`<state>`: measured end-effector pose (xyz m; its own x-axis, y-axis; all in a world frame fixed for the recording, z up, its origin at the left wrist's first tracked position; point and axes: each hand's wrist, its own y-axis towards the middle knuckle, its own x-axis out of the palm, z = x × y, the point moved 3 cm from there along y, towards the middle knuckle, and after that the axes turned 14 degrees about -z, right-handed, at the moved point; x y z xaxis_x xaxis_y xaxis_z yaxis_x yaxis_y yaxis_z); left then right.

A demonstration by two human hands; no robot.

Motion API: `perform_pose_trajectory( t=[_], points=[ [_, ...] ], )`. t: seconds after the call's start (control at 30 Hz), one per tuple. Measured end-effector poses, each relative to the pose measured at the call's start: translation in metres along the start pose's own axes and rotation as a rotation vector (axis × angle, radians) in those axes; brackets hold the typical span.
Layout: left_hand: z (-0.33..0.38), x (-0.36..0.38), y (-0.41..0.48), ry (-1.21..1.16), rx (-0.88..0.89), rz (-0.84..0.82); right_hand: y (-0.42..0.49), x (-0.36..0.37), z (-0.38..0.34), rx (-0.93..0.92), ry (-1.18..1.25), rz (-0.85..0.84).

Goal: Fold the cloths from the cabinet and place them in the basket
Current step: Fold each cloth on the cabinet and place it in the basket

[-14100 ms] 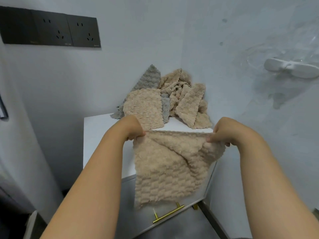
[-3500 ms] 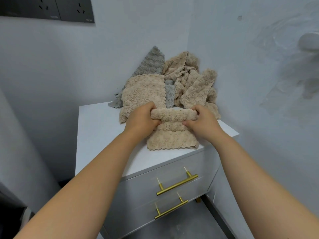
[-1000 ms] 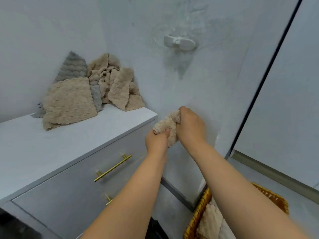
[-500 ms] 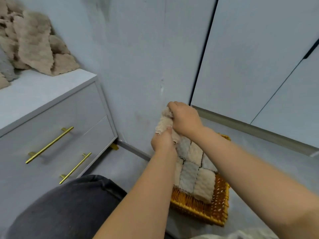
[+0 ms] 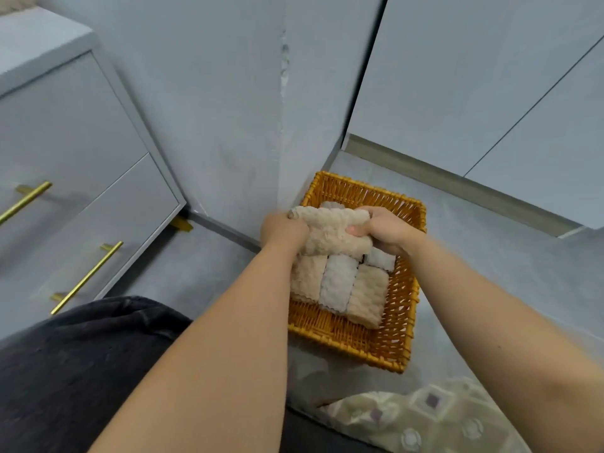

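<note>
Head view looks straight down: my left hand and right hand both grip the folded beige cloth, one at each end, over the far half of the wicker basket on the floor. Folded beige and grey cloths lie side by side inside it, cabinet off left

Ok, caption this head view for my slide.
Left hand and right hand hold a folded beige cloth over the wicker basket.
</note>
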<state>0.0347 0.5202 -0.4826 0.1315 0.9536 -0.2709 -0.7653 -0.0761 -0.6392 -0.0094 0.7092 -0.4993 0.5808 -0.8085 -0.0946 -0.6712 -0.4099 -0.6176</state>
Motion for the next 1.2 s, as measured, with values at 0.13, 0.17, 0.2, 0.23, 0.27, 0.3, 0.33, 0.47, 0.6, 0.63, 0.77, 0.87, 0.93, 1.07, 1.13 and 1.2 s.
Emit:
perform_pose_trajectory(
  t=[0.13, 0.17, 0.2, 0.23, 0.27, 0.3, 0.33, 0.47, 0.6, 0.63, 0.77, 0.87, 0.93, 1.07, 1.13, 1.2],
  points=[
    [-0.004, 0.010, 0.009, 0.260, 0.046, -0.246, 0.003, -0.011, 0.007, 0.126, -0.599, -0.220],
    [-0.002, 0.012, 0.009, 0.275, 0.073, -0.295, 0.003, -0.009, 0.006, 0.137, -0.736, -0.257],
    [-0.002, 0.013, 0.010, 0.275, 0.108, -0.330, 0.003, -0.006, 0.004, 0.129, -0.802, -0.284],
    [0.000, 0.013, 0.010, 0.277, 0.132, -0.349, 0.002, 0.000, -0.001, 0.098, -0.820, -0.289],
    [-0.001, 0.013, 0.011, 0.261, 0.147, -0.367, 0.003, 0.004, -0.005, 0.059, -0.809, -0.291],
    [-0.003, 0.011, 0.012, 0.237, 0.143, -0.384, 0.006, 0.008, -0.007, 0.033, -0.788, -0.277],
    [-0.007, 0.009, 0.014, 0.208, 0.136, -0.389, 0.007, 0.013, -0.009, 0.009, -0.765, -0.255],
    [-0.029, -0.005, 0.029, 0.359, 0.068, -0.260, 0.026, 0.024, 0.017, 0.064, -0.729, -0.154],
    [-0.049, -0.016, 0.041, 0.711, 0.029, -0.061, 0.043, 0.040, 0.063, 0.165, -0.764, -0.168],
    [-0.054, -0.015, 0.046, 0.726, 0.008, -0.070, 0.046, 0.047, 0.073, 0.180, -0.776, -0.186],
    [-0.074, -0.008, 0.058, 0.742, -0.081, -0.215, 0.058, 0.068, 0.103, 0.223, -0.781, -0.200],
    [-0.088, -0.003, 0.069, 0.733, -0.122, -0.291, 0.069, 0.081, 0.113, 0.236, -0.760, -0.241],
    [-0.093, -0.001, 0.072, 0.710, -0.131, -0.308, 0.074, 0.086, 0.114, 0.236, -0.736, -0.255],
    [-0.096, 0.000, 0.080, 0.704, -0.146, -0.349, 0.082, 0.090, 0.116, 0.283, -0.620, -0.309],
    [-0.096, 0.000, 0.083, 0.705, -0.157, -0.369, 0.083, 0.097, 0.117, 0.306, -0.665, -0.348],
    [-0.096, 0.000, 0.085, 0.702, -0.161, -0.380, 0.087, 0.107, 0.123, 0.297, -0.749, -0.360]
  ],
)
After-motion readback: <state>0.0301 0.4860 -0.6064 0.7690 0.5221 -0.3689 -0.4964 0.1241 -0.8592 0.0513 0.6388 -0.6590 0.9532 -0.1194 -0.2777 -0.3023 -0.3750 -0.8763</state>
